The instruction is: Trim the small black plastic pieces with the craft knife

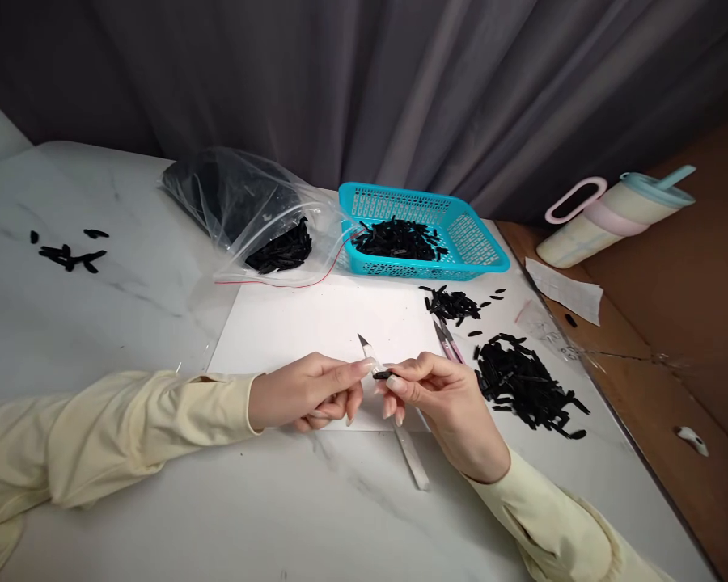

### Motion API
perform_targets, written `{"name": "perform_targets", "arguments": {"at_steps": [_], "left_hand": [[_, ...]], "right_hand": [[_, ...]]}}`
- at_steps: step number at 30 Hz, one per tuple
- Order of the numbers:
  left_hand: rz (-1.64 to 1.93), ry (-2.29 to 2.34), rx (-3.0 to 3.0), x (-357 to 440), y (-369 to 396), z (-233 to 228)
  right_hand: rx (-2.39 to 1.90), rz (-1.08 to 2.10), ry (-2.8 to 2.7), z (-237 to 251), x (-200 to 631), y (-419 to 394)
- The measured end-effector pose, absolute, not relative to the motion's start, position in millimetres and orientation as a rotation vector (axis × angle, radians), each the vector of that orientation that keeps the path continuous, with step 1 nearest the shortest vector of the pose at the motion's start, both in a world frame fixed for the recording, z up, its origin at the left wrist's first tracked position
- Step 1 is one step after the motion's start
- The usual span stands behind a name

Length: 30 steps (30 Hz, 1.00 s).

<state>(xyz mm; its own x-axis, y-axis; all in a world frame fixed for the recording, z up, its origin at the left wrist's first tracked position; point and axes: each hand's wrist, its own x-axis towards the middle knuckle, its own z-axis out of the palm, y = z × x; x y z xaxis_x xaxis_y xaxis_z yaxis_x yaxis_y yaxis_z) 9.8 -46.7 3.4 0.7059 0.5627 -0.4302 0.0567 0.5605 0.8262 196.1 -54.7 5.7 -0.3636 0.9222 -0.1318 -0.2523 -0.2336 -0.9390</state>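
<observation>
Left hand [319, 392] and right hand [446, 400] pinch small black piece [382, 375], frame center; grip lightly, fingers clear of knife [411, 457] blade.

Clock positions taken from view centre. Twelve: dark grey curtain [279, 73], hanging in folds. Between two and three: tumbler [607, 222] with pale blue lid and pink loop handle. Three: creased white paper [567, 291]. Just past three: small white object [692, 440], identity unclear, on brown surface [655, 404].
</observation>
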Motion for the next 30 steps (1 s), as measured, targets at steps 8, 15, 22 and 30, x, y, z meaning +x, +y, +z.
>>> {"name": "perform_targets", "arguments": {"at_steps": [8,15,22,30], "left_hand": [[0.299,0.632,0.87,7.5,-50.6,7.2],[0.334,0.63,0.836,7.4,-50.2,8.8],[0.325,0.606,0.797,6.5,-49.5,5.1],[0.3,0.606,0.77,5.4,-49.2,1.6]], "right_hand": [[-0.969,1.69,-1.207,4.7,192.1,-59.9],[-0.9,1.817,-1.229,7.2,196.8,-57.7],[-0.824,2.0,-1.15,11.2,195.7,-56.9],[-0.825,2.078,-1.143,14.0,195.0,-56.7]]}}
